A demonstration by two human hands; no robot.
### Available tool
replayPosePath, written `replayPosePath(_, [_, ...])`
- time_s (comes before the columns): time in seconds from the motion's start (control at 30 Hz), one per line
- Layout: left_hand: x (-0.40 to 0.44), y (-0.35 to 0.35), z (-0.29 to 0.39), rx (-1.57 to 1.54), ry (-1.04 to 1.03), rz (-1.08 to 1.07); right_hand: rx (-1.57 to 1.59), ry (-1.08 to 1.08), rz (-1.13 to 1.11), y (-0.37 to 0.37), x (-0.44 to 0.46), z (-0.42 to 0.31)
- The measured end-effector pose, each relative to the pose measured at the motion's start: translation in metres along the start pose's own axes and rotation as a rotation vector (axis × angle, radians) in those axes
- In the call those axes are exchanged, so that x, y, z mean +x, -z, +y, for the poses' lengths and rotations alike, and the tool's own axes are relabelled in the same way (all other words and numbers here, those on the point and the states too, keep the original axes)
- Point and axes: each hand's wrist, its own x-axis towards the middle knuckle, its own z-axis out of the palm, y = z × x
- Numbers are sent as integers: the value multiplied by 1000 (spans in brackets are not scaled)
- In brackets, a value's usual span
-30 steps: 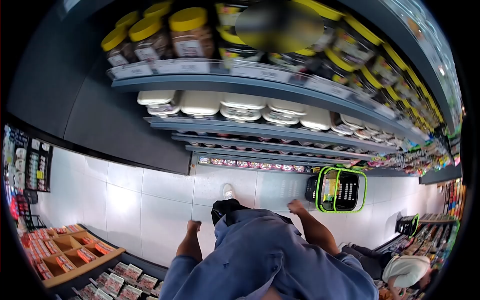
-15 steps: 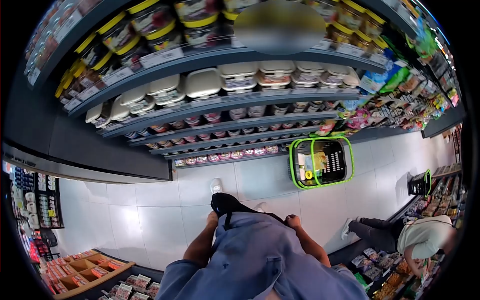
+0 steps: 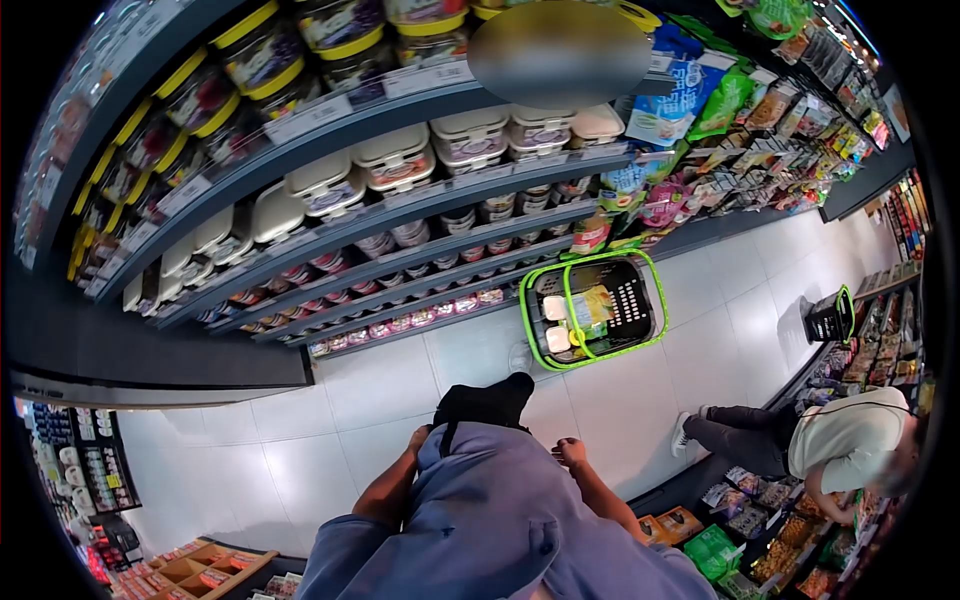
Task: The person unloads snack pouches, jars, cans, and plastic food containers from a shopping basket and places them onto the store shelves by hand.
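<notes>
My left hand hangs by my left hip beside the blue shirt; its fingers are too small and partly hidden to read. My right hand hangs at my right side, clear of the shirt, with its fingers curled; what it holds, if anything, is too small to make out. A black basket with green rims stands on the floor ahead of my right hand, touched by neither hand. Inside it lie a yellow packet and pale containers.
Shelves of tubs and yellow-lidded jars run along the front. Bagged goods hang at the right. Another person bends over a display at the lower right, near a second basket. A wooden rack stands lower left.
The view has moved along the shelves, and the green-rimmed basket is now closer to my body. My right hand has come nearer to my side. The other person shows more fully.
</notes>
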Motion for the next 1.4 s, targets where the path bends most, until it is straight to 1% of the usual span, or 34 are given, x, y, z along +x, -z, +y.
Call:
replayPosePath(0.03, [19, -6, 1, 89, -47, -18, -83, 52, -19, 2, 4, -2])
replayPosePath(0.07, [33, -12, 7, 176, -94, -35, -81, 49, -9, 6, 13, 0])
replayPosePath(0.1, [40, -15, 25, 174, -102, -42, -302, 187, 16, 10, 26, 5])
replayPosePath(0.13, [43, -13, 49, 249, -130, -56, -527, 322, 41, 21, 36, 5])
replayPosePath(0.17, [48, -17, 68, 321, -158, -69, -534, 317, 52, 39, 41, -1])
replayPosePath(0.2, [67, -32, 70, 232, -148, -35, -546, 347, 24, 58, 44, -9])
replayPosePath(0.27, [89, -51, 93, 181, -123, -28, -567, 370, 8, 98, 49, -34])
replayPosePath(0.3, [95, -63, 104, 139, -87, -14, -390, 220, 13, 117, 50, -49])
replayPosePath(0.33, [91, -66, 122, 182, -173, -58, -212, 65, 19, 136, 51, -60])
replayPosePath(0.37, [93, -72, 145, 86, -53, 13, -231, 98, 45, 156, 55, -74])
replayPosePath(0.5, [99, -74, 194, 149, -50, 32, -84, 159, 151, 223, 91, -118])
replayPosePath(0.53, [100, -74, 196, 115, -3, 66, -54, 147, 163, 230, 87, -137])
replayPosePath(0.57, [98, -72, 202, 126, 3, 54, -6, 130, 184, 233, 86, -153])
replayPosePath(0.67, [84, -52, 223, 326, -44, -19, 7, 141, 144, 228, 92, -185])
replayPosePath(0.7, [88, -52, 220, 400, 18, -52, -23, 151, 114, 224, 95, -190])
replayPosePath(0.77, [91, -50, 219, 581, 53, -77, -354, 318, 71, 215, 115, -185])
replayPosePath(0.83, [76, -43, 240, 451, 192, -12, -620, 570, 25, 210, 153, -160])
replayPosePath(0.9, [78, -53, 246, 392, 196, 123, -763, 640, -52, 209, 155, -170])
replayPosePath(0.93, [73, -59, 259, 357, 187, 195, -755, 585, -86, 210, 160, -174])
replayPosePath(0.97, [70, -65, 273, 339, 204, 197, -745, 529, -120, 212, 166, -178])
replayPosePath(1.0, [65, -74, 289, 327, 189, 221, -735, 477, -156, 217, 174, -181])
replayPosePath(1.03, [67, -88, 296, 319, 173, 245, -750, 472, -172, 222, 182, -183])
replayPosePath(1.07, [69, -103, 304, 336, 117, 260, -847, 494, -145, 229, 192, -187])
replayPosePath(1.1, [70, -121, 311, 326, 137, 253, -942, 512, -120, 236, 201, -187])
replayPosePath(1.17, [76, -155, 336, 441, -17, 243, -999, 507, -147, 249, 231, -192])
replayPosePath(1.23, [89, -194, 349, 443, -160, 207, -1065, 535, -84, 259, 260, -198])
replayPosePath(1.27, [97, -212, 355, 440, -260, 188, -1047, 468, -138, 265, 278, -208])
replayPosePath(1.3, [102, -227, 362, 434, -362, 169, -984, 487, -128, 271, 312, -203])
replayPosePath(1.33, [108, -238, 370, 428, -346, 160, -904, 551, -81, 275, 340, -202])
replayPosePath(1.37, [114, -246, 379, 466, -481, 21, -913, 536, -70, 277, 365, -207])
replayPosePath(1.4, [125, -257, 380, 499, -615, -116, -782, 540, 54, 277, 404, -192])
